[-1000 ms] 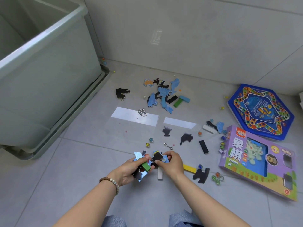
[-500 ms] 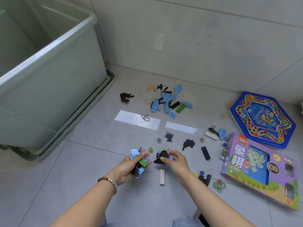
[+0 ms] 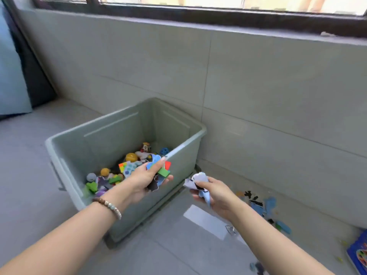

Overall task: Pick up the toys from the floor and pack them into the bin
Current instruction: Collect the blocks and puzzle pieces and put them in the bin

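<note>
1. The bin (image 3: 111, 139) is my landmark: a grey-green plastic tub standing on the floor (image 3: 29, 175), its far corner close to the tiled wall (image 3: 258, 86).
2. The left grip (image 3: 146, 177) is a bare hand held palm up over the bin's right-hand rim, with a bead bracelet (image 3: 108, 205) on the wrist.
3. Its fingers and thumb are curled round a bunch of toy pieces (image 3: 158, 180): blue and black flat puzzle shapes, a green block (image 3: 163, 172) and something red at the far edge of the bunch.
4. The bunch is in the air, partly above the bin's inside and partly above its rim; none of it touches the bin.
5. The right grip (image 3: 214, 193) is outside the bin, just right of its right wall and above the floor.
6. It pinches a small clutch of pale blue and white pieces (image 3: 198, 178), with one black piece among them.
7. Inside the bin, along its bottom, lies a heap of packed toys (image 3: 127, 168): a yellow ball (image 3: 131, 157), a small figure (image 3: 146, 147) near the far wall, a blue ball (image 3: 164, 151) and green blocks towards the near corner.
8. On the floor right of the bin, well apart from it, more blue and black pieces (image 3: 258, 203) lie scattered; motion blur hides their shapes.
9. Between the bin and that scatter a white strip (image 3: 206, 221) lies flat, with a small wire object (image 3: 230, 230) at its near end.
10. Farthest right of the bin, cut off by the picture's edge, is a corner of a blue game board (image 3: 359, 253).
</note>
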The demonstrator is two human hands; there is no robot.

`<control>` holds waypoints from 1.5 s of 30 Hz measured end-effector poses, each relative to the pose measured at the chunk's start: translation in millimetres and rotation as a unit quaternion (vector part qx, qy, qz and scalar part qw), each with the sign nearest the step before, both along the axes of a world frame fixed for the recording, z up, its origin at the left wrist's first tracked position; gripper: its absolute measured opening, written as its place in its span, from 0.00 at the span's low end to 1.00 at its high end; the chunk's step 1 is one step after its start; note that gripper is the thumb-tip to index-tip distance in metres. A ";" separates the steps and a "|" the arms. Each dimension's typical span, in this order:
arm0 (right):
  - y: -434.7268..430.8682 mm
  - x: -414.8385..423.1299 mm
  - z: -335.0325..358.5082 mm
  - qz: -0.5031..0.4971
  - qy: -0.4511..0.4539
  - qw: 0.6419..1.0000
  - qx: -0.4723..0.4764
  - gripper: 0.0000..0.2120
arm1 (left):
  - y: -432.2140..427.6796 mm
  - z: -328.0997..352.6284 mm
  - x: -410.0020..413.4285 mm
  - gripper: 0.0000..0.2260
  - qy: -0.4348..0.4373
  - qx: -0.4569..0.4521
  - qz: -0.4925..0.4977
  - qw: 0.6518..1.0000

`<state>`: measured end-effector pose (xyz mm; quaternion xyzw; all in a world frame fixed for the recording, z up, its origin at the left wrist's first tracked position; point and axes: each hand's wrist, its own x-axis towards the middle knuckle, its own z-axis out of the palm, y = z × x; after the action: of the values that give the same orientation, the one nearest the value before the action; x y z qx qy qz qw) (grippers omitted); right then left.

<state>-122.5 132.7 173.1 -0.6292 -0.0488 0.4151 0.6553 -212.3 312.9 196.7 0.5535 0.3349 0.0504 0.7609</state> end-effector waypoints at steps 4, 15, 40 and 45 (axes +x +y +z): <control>122.1 23.1 56.3 0.033 -0.011 0.998 0.051 0.11 | 88.6 47.0 1.4 0.23 0.003 0.085 0.061 0.995; 27.2 34.6 -8.3 0.084 -0.422 0.859 -0.276 0.30 | 79.4 -9.4 -10.8 0.31 0.174 0.596 -0.062 0.781; -270.0 -43.2 -231.6 0.019 -0.224 0.898 -0.377 0.18 | -229.2 -250.9 1.6 0.17 0.143 0.498 -0.446 0.730; -247.8 -23.4 -242.3 -0.032 -0.241 0.912 -0.330 0.16 | -249.1 -278.6 4.8 0.08 0.112 0.476 -0.444 0.751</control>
<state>-145.9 -115.1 -69.3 -0.8916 -0.0452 0.2218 0.3922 -207.5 63.8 -82.0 0.9322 0.0668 -0.2022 0.2927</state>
